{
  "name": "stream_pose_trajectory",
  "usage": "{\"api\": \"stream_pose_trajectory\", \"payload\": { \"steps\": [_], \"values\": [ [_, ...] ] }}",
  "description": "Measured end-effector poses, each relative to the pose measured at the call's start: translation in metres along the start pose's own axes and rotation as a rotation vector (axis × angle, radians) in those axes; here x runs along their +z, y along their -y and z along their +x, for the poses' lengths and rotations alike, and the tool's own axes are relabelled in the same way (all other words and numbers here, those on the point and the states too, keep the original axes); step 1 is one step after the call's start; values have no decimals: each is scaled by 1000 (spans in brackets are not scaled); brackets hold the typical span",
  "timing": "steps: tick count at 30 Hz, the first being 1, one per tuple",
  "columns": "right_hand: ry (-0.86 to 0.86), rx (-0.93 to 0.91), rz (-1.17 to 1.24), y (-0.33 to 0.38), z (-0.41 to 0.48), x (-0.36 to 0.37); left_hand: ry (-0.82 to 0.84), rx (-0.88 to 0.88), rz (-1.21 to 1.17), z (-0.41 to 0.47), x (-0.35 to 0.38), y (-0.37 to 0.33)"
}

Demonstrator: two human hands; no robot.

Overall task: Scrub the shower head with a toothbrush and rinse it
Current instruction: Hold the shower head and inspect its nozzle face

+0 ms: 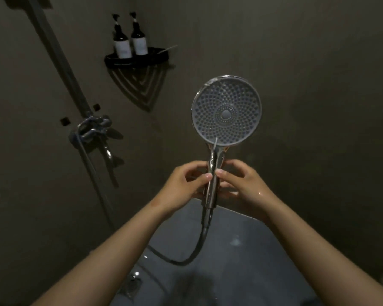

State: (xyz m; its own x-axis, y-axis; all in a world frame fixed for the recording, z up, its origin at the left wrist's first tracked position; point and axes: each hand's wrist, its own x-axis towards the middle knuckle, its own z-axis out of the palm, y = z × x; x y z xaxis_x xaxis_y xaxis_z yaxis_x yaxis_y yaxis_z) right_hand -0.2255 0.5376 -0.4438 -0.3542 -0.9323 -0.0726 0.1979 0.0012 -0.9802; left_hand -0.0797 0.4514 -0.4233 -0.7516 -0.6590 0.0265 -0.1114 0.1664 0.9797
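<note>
We hold the shower head [227,111] upright in a dim stall, its round nozzle face turned toward us. Both hands clamp its chrome handle [212,180] just below the face. The left hand [181,186] wraps the handle from one side with the thumb on the front. The right hand [245,184] pinches it from the other side, thumb tip almost touching the left thumb. The hose [197,250] drops from the handle's foot and loops away beneath the shower head.

Neither hand holds a toothbrush. A thin pale stick [169,49] juts from the corner shelf [137,59], up and to the left of the shower head, beside two dark bottles [129,43]. It may be the brush, but it is too small to tell. A short pale streak crosses the lower rim of the face; we cannot tell what it is. No water runs from the nozzles, though wet glints show on the right hand and the handle. The tap [93,129] sits on the wall well to the left of the shower head.

We judge the scrubbing is not under way at this moment. The face looks pale and even, yet the light is too poor to call it clean. Whether the brushing and the rinse are done or yet to come, we cannot tell from here.
</note>
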Motion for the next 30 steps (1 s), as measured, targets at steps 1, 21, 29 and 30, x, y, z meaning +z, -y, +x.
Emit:
{"api": "stream_pose_trajectory", "payload": {
  "steps": [1, 21, 29, 30],
  "values": [
    [-36, 9, 5, -5, -14, -9, 24, -7, -22, -4, 13, 2],
    [-271, 117, 155, -60, -144, -22, 204, -178, -33, -68, 91, 43],
    [-427, 90, 220, -80, -111, 13, 288, -200, -20, -41, 53, 65],
    [-444, 91, 230, -82, -109, 15, 293, -209, -22, -39, 51, 67]
  ]
}}
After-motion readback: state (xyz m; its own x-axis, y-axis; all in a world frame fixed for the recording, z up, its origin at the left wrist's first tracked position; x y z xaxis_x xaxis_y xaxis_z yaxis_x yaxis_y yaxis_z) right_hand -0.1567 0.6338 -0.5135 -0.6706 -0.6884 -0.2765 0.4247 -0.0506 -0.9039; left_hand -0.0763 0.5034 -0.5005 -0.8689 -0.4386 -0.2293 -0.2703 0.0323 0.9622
